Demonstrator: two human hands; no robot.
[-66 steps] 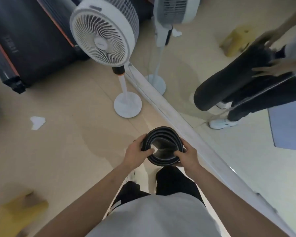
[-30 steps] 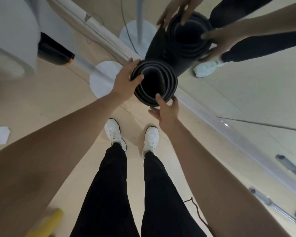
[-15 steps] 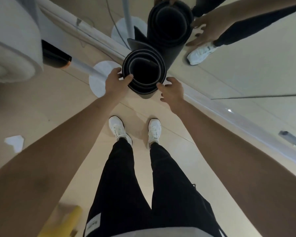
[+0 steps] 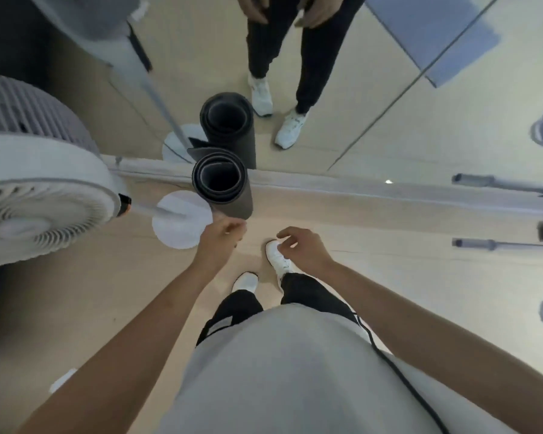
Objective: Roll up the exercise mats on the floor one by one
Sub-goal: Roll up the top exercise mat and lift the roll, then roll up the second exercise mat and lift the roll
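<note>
A rolled black exercise mat (image 4: 223, 183) stands on end on the floor against the base of a wall mirror (image 4: 373, 126), and its reflection shows just above it. My left hand (image 4: 221, 238) hangs a little below the roll with fingers loosely curled, holding nothing. My right hand (image 4: 304, 249) is further right, over my shoe, fingers also loosely curled and empty. Neither hand touches the mat. A flat blue mat (image 4: 433, 36) appears in the mirror at the top right.
A white pedestal fan (image 4: 41, 202) stands close on the left, its round base (image 4: 182, 219) next to the rolled mat. The mirror's sill (image 4: 358, 186) runs across the view. Barbell bars (image 4: 496, 244) lie at the right. A white scrap of paper (image 4: 63, 380) lies on the beige floor.
Both hands have let go of the rolled mat and drawn back toward me. The mat now stands by itself against the mirror, and I have stood up straighter.
</note>
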